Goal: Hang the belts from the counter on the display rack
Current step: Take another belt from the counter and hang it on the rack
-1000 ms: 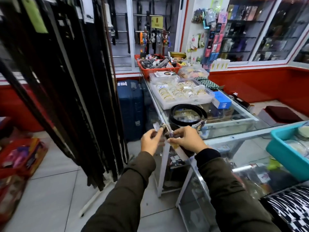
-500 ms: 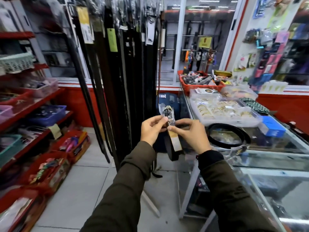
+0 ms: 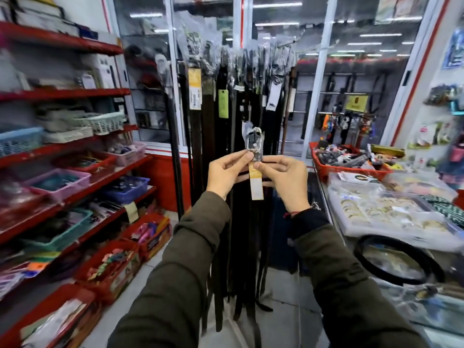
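Note:
I hold a dark belt (image 3: pixel 254 144) by its plastic-wrapped metal buckle at chest height, straight in front of the display rack (image 3: pixel 233 79). My left hand (image 3: pixel 227 173) pinches the buckle's left side and my right hand (image 3: pixel 283 177) pinches the strap just below it, where a yellow-and-white tag (image 3: pixel 256 184) hangs down. The strap drops behind my hands. The rack is crowded with several dark hanging belts whose buckles sit in clear wrap at the top. Another black belt (image 3: pixel 399 262) lies coiled on the glass counter (image 3: pixel 426 310) at lower right.
Red shelves (image 3: pixel 65 144) with baskets and boxes fill the left side. On the counter sit a clear tray of bangles (image 3: pixel 391 214) and a red basket of small goods (image 3: pixel 349 159). Tiled floor (image 3: pixel 148 292) runs between the shelves and the rack.
My view has swung left from the counter to the rack. Both hands have lifted the belt's buckle up in front of the hanging belts.

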Demonstrator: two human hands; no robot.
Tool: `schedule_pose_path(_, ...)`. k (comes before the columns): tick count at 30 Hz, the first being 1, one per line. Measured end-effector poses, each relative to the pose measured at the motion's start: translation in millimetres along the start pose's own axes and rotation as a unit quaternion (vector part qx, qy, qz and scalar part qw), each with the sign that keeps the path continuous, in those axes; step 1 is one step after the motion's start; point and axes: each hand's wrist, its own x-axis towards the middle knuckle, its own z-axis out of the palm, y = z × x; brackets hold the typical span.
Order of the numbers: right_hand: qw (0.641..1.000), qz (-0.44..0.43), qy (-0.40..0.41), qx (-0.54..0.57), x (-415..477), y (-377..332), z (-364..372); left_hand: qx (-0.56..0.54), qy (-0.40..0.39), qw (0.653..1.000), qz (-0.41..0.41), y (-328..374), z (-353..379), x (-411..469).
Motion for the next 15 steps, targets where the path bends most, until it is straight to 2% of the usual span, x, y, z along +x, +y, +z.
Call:
schedule_pose_path(6,0.997,-0.059,-0.041,0.043,44,-39,42,-0.013,0.048,0.996,0.079,59,-11,27)
schedule_pose_path(11,0.991,-0.084,-0.052,0.086,78,-69,81,0.003,0.047,0.99,0.134,109,-25,47)
schedule_pose_path(15,0.984,-0.099,-0.057,0.133,98,-89,109,-0.016,0.033,0.989,0.146,141,-38,60)
